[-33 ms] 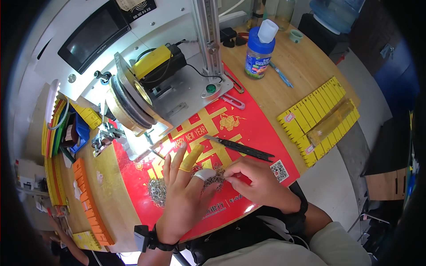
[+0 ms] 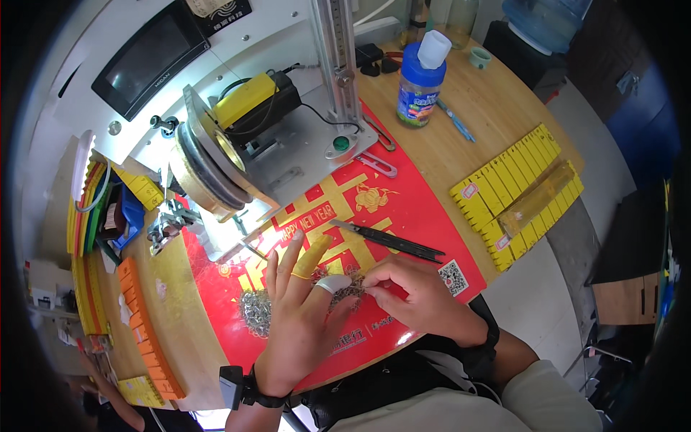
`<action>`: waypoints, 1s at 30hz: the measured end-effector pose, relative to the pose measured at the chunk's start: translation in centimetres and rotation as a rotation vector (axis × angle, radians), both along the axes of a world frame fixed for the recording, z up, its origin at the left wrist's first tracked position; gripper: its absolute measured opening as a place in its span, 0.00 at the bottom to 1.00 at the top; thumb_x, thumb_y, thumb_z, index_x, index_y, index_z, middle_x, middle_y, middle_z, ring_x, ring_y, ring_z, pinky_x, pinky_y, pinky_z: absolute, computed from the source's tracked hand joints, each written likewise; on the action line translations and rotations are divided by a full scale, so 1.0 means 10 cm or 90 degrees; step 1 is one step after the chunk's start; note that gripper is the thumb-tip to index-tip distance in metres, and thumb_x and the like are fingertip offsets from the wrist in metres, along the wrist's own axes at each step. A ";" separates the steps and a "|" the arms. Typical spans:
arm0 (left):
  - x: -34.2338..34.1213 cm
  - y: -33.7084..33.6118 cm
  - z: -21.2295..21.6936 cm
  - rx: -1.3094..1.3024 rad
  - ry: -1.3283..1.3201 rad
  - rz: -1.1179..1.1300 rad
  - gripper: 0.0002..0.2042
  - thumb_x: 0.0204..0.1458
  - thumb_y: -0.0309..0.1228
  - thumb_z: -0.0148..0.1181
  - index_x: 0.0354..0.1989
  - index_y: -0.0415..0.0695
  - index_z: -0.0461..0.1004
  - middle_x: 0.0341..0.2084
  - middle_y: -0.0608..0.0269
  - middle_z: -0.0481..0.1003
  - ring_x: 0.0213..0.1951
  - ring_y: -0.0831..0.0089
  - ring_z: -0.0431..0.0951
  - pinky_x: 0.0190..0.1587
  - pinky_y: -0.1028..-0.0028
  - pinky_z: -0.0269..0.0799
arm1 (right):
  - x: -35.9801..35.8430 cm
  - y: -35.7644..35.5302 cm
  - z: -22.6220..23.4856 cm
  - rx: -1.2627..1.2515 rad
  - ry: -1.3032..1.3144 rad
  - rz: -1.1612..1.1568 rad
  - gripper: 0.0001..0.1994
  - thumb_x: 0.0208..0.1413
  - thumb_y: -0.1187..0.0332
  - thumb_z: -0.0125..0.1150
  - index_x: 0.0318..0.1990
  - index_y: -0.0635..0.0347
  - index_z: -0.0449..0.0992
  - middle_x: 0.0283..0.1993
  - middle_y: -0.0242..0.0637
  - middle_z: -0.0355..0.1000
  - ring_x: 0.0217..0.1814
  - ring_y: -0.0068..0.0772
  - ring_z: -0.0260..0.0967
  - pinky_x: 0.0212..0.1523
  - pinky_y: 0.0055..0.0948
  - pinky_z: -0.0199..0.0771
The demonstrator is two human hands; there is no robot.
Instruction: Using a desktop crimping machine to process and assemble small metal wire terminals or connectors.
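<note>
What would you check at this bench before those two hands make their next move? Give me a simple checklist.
1. Left hand wears its finger covers, one yellow, one white: ok.
2. Right hand has its thumb and forefinger at the small metal pieces: ok.
3. A single piece pinched in the right fingertips: cannot tell, too small.
4. Metal pieces all gathered in one heap: not ok, some lie apart, by the fingers.
5. Black tweezers lying on the red mat: ok.
</note>
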State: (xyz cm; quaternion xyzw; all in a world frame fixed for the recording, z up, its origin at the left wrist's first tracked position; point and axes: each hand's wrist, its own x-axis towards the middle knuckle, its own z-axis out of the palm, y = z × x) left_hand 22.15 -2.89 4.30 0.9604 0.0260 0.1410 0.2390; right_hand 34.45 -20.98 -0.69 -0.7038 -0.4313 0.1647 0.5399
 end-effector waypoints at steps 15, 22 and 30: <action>0.02 0.02 -0.13 -0.046 -0.037 0.032 0.08 0.51 0.20 0.70 0.39 0.43 0.83 0.65 0.46 0.73 0.74 0.42 0.62 0.75 0.37 0.48 | -0.01 0.02 0.01 0.032 0.004 -0.054 0.12 0.61 0.81 0.63 0.50 0.61 0.78 0.43 0.43 0.76 0.44 0.44 0.78 0.45 0.36 0.78; -0.01 -0.02 -0.18 -0.005 -0.051 0.057 0.14 0.50 0.21 0.72 0.46 0.43 0.83 0.65 0.47 0.72 0.74 0.41 0.61 0.75 0.37 0.48 | -0.01 0.02 0.08 0.022 -0.016 -0.050 0.11 0.63 0.81 0.60 0.52 0.63 0.78 0.43 0.44 0.77 0.44 0.43 0.79 0.47 0.34 0.78; 0.00 -0.06 -0.19 -0.095 -0.045 0.012 0.12 0.52 0.25 0.72 0.46 0.47 0.83 0.65 0.51 0.72 0.74 0.42 0.62 0.75 0.35 0.45 | -0.02 0.01 0.04 0.015 -0.098 0.014 0.12 0.57 0.82 0.64 0.48 0.62 0.79 0.43 0.43 0.80 0.43 0.43 0.80 0.44 0.36 0.81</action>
